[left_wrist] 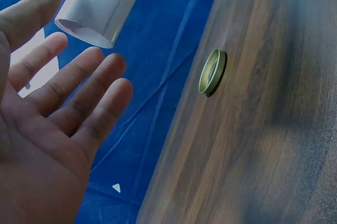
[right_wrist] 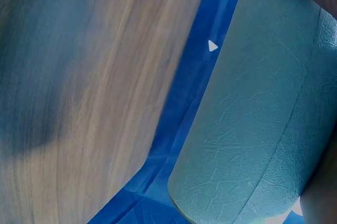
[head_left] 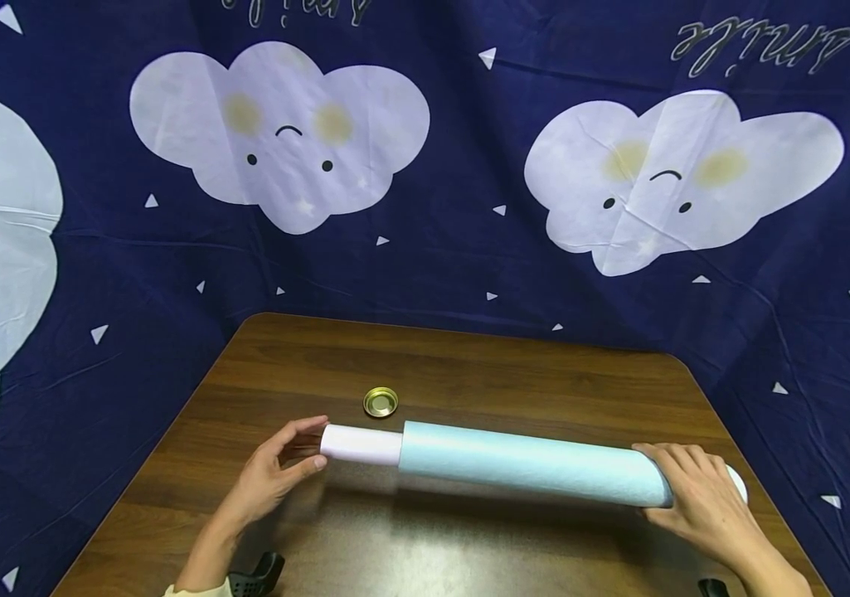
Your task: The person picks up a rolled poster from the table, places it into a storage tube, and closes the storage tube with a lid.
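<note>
A long light-blue tube (head_left: 529,464) with a wrinkled, leathery surface is held level above the table. My right hand (head_left: 701,497) grips it near its right end, and a bit of white (head_left: 738,484) shows beyond the fingers. Out of the left end sticks a narrower white tube (head_left: 361,445). Its open, hollow mouth shows in the left wrist view. Thumb and fingers of my left hand (head_left: 271,477) are spread just off that mouth, and the palm (left_wrist: 47,150) holds nothing.
A shallow gold metal lid (head_left: 381,403) lies hollow side up on the wooden table (head_left: 507,344), behind the tube's left part. A dark blue cloth (head_left: 469,249) with clouds hangs behind the table's far edge.
</note>
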The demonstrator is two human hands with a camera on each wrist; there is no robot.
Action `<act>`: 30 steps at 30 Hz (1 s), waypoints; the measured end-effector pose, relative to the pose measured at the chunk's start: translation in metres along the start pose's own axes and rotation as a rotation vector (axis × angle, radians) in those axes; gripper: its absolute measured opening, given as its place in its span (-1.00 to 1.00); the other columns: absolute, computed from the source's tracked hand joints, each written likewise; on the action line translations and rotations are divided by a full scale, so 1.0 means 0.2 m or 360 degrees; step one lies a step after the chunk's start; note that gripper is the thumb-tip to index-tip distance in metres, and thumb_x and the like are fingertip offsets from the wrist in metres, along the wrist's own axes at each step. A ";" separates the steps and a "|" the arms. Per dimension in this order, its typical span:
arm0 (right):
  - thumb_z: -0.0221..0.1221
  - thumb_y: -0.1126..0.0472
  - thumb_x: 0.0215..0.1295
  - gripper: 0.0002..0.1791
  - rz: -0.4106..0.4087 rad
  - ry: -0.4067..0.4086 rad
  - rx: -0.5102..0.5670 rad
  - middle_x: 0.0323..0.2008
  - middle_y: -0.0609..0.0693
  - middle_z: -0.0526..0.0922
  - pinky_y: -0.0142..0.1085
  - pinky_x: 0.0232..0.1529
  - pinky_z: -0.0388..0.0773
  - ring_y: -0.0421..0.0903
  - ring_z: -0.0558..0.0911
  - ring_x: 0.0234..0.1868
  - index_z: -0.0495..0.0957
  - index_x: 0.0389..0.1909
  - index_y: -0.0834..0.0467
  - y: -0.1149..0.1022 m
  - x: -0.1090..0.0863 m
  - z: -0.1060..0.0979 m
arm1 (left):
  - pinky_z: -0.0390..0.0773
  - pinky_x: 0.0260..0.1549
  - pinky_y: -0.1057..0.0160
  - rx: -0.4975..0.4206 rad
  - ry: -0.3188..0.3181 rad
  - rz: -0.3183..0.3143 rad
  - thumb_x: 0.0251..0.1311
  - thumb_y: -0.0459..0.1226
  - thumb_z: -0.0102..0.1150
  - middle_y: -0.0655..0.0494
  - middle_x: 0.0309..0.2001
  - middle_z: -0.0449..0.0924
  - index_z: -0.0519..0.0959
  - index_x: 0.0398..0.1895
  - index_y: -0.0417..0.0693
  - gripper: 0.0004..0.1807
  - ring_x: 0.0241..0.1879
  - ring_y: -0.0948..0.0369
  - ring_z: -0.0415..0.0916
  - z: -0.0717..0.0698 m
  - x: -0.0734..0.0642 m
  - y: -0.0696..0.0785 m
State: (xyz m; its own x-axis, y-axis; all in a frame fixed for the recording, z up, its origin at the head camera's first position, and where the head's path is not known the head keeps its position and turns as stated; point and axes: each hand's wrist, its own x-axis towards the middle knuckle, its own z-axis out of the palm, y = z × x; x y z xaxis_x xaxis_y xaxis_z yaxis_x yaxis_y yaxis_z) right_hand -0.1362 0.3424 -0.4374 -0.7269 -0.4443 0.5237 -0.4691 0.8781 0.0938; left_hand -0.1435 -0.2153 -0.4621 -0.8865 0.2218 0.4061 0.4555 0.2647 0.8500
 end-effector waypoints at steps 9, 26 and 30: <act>0.44 0.05 -0.64 -0.11 0.0007 -0.0005 0.0004 -0.22 -0.02 0.62 -0.03 -0.33 0.35 0.06 0.55 -0.22 0.51 0.02 0.07 0.00 0.00 0.00 | 0.55 -0.19 0.38 -0.0016 0.0007 -0.0020 0.13 -0.42 0.21 -0.21 -0.04 0.59 0.43 0.16 -0.25 -0.52 -0.12 0.41 0.55 0.01 0.00 0.00; 0.44 0.05 -0.63 -0.11 0.0006 -0.0013 0.0001 -0.21 -0.01 0.63 -0.04 -0.32 0.35 0.05 0.55 -0.22 0.51 0.03 0.08 -0.01 0.01 0.00 | 0.56 -0.15 0.38 -0.0046 0.0048 0.0026 0.12 -0.45 0.20 -0.19 -0.06 0.59 0.48 0.08 -0.26 -0.59 -0.09 0.40 0.55 0.04 0.00 0.00; 0.45 0.05 -0.63 -0.09 0.0008 -0.0021 0.0004 -0.20 -0.02 0.62 -0.05 -0.32 0.34 0.06 0.55 -0.22 0.50 0.04 0.08 -0.01 0.01 0.00 | 0.57 -0.16 0.38 -0.0058 0.0048 0.0045 0.12 -0.46 0.20 -0.17 -0.07 0.59 0.48 0.08 -0.25 -0.59 -0.09 0.40 0.55 0.05 0.01 0.01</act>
State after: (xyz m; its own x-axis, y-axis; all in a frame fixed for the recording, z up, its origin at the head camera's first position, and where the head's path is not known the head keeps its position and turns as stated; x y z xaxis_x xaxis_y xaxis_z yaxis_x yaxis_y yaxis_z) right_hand -0.1366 0.3394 -0.4375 -0.7358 -0.4423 0.5129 -0.4667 0.8799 0.0893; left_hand -0.1431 -0.2045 -0.4637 -0.8755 0.2005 0.4397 0.4779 0.2240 0.8494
